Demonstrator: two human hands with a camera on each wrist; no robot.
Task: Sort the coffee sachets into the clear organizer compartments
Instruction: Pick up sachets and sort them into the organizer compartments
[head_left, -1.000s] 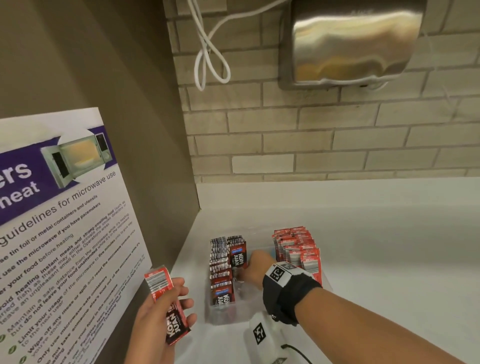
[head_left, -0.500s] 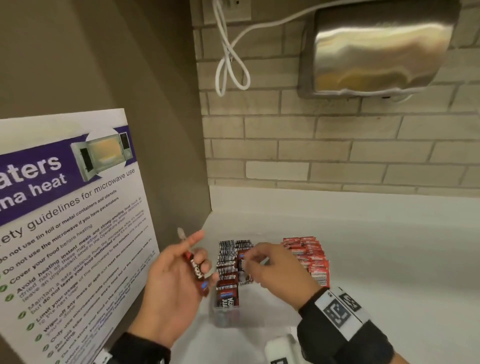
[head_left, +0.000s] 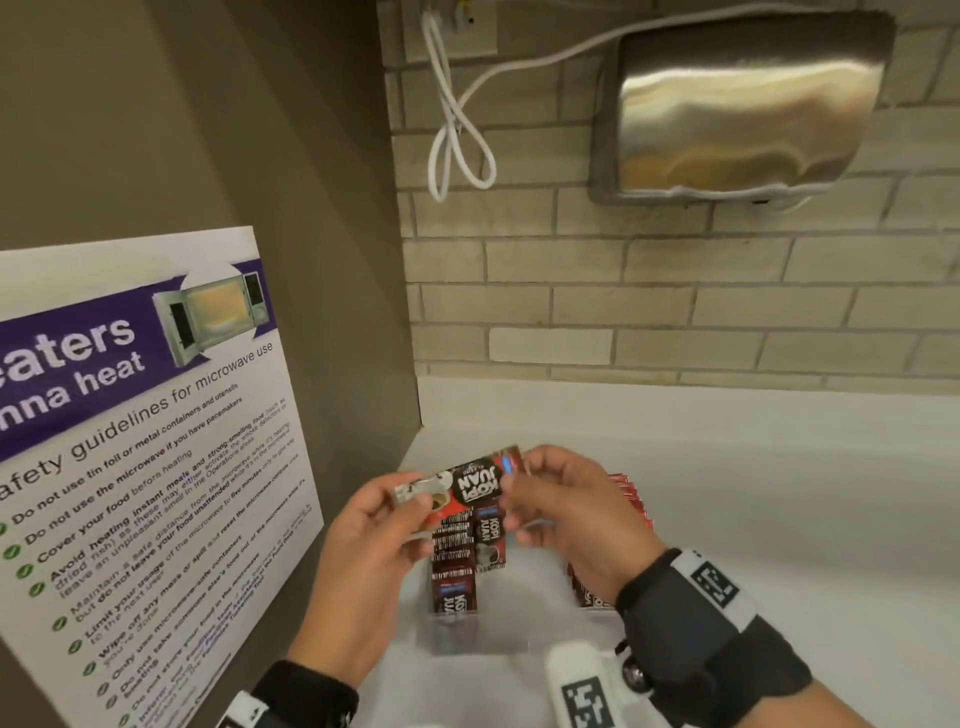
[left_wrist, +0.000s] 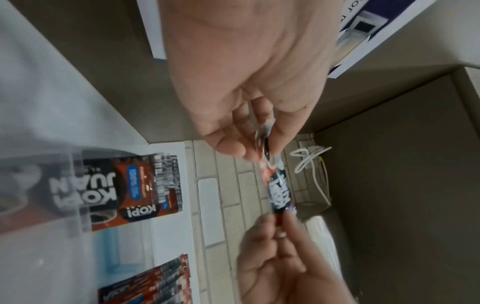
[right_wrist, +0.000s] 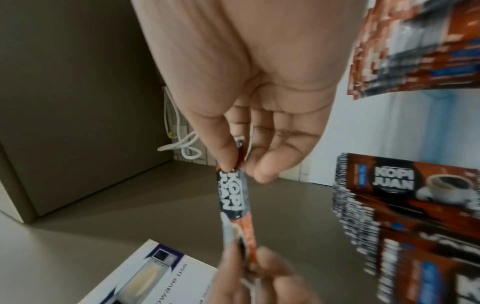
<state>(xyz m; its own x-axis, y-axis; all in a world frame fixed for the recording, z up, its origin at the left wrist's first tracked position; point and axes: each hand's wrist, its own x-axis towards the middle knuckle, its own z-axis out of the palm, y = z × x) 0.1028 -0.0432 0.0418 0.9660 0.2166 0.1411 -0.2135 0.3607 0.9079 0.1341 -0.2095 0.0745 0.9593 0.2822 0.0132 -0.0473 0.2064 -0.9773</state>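
Note:
A brown Kopi Juan coffee sachet (head_left: 465, 483) (left_wrist: 279, 185) (right_wrist: 233, 199) is held level in the air above the clear organizer (head_left: 483, 631). My left hand (head_left: 405, 501) (left_wrist: 259, 148) pinches its left end. My right hand (head_left: 511, 486) (right_wrist: 237, 164) pinches its right end. Below, the organizer's left compartment holds a row of brown sachets (head_left: 460, 566) (left_wrist: 135, 191) (right_wrist: 405, 205). Its right compartment holds red sachets (head_left: 631, 496) (left_wrist: 153, 286), mostly hidden behind my right hand in the head view.
The organizer stands in the corner of a white counter (head_left: 753, 519). A microwave safety poster (head_left: 140, 467) hangs on the brown side wall to the left. A steel hand dryer (head_left: 737, 104) and a looped white cord (head_left: 457, 114) are on the brick wall behind.
A second ago my left hand alone held the sachet at lower left while my right hand was in the organizer. Both hands have come together and now hold the sachet between them.

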